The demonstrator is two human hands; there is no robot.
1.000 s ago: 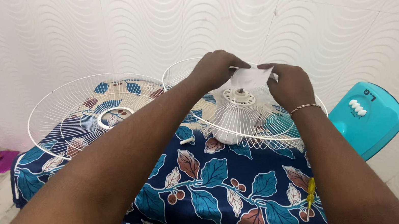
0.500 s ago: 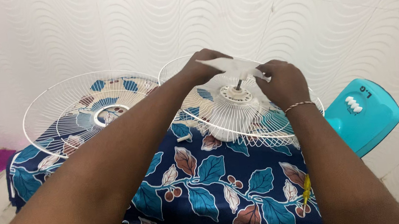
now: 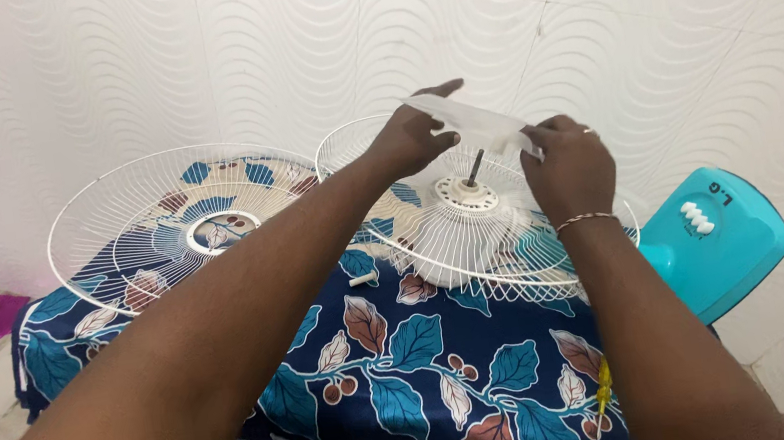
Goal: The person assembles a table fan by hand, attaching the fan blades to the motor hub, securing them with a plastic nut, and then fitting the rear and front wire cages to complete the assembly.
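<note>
Translucent white plastic fan blade: held above the dark motor shaft of the white wire rear fan guard; left hand grips one edge, right hand the other. Second white wire guard lies alongside on blue leaf-patterned cloth. Turquoise fan base at right.

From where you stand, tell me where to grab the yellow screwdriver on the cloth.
Grip the yellow screwdriver by its handle, coming from above on the right side. It lies flat on the leaf-patterned cloth near the table's front edge, handle farther from you, thin shaft pointing toward you, nothing crowding it.
</note>
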